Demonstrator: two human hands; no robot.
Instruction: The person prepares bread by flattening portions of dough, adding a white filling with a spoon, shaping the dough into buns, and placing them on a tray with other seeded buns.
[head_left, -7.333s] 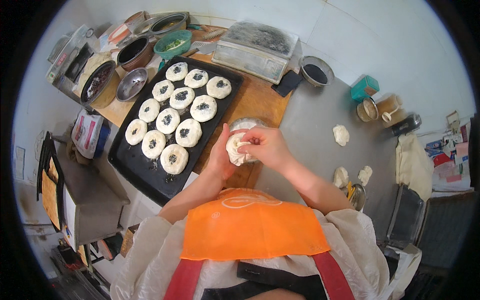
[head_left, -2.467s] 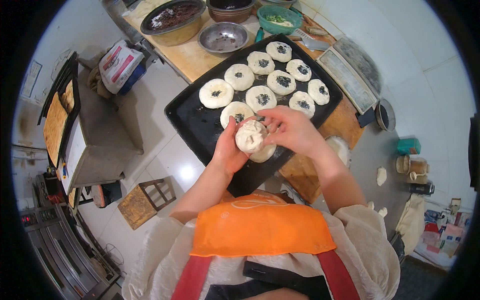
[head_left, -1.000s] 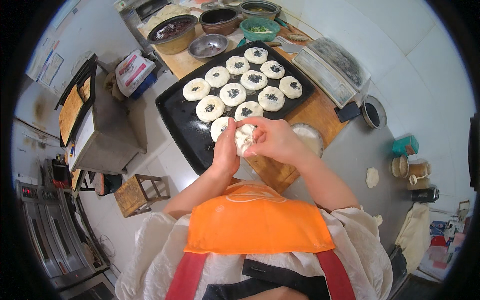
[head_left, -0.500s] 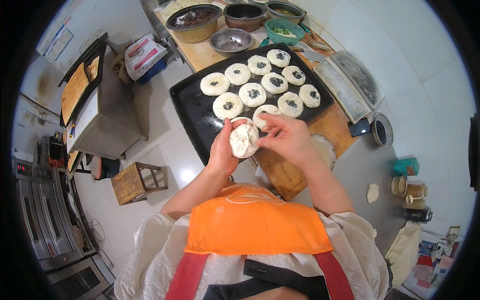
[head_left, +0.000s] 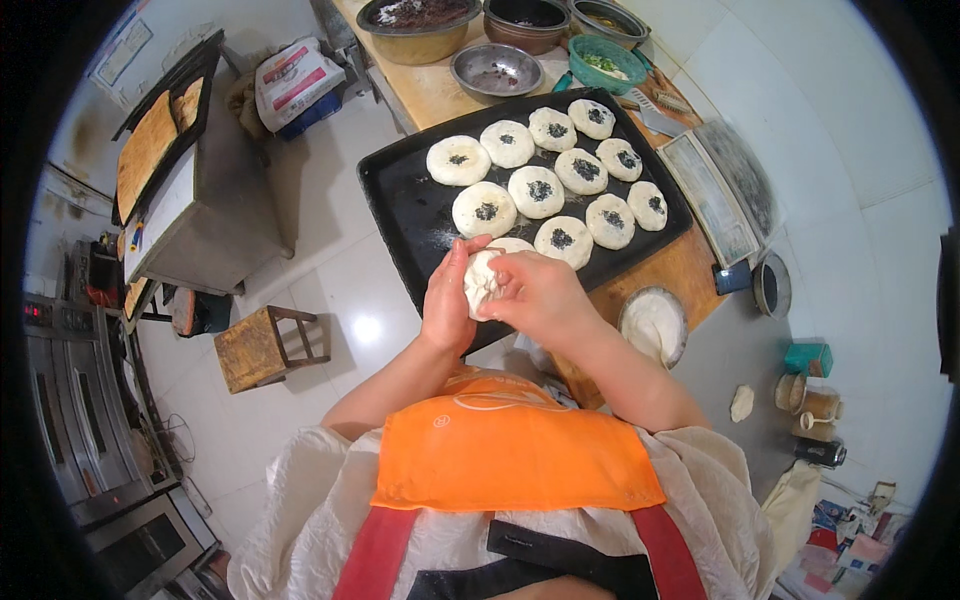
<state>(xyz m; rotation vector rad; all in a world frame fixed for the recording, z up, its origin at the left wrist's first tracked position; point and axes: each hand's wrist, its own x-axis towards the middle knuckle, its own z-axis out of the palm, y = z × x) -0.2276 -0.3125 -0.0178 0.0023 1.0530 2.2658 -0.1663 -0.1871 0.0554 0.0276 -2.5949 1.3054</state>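
Fingers of my right hand (head_left: 541, 294) pinch dough (head_left: 480, 287) my left hand (head_left: 447, 307) cups; likely pleating, next needing a firm seal.

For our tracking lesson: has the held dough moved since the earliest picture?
Yes. Judged against the black tray, the held dough has moved leftward, from beyond the tray's right edge to in front of its near part.

On my wooden worktop (head_left: 690, 270) lay a black tray (head_left: 400, 190), jutting past its left edge; beyond it stood a steel bowl (head_left: 480, 85) and a green bowl (head_left: 595, 76), to its right a scale (head_left: 702, 185). My grey worktop (head_left: 715, 350) held a dough piece (head_left: 742, 403).
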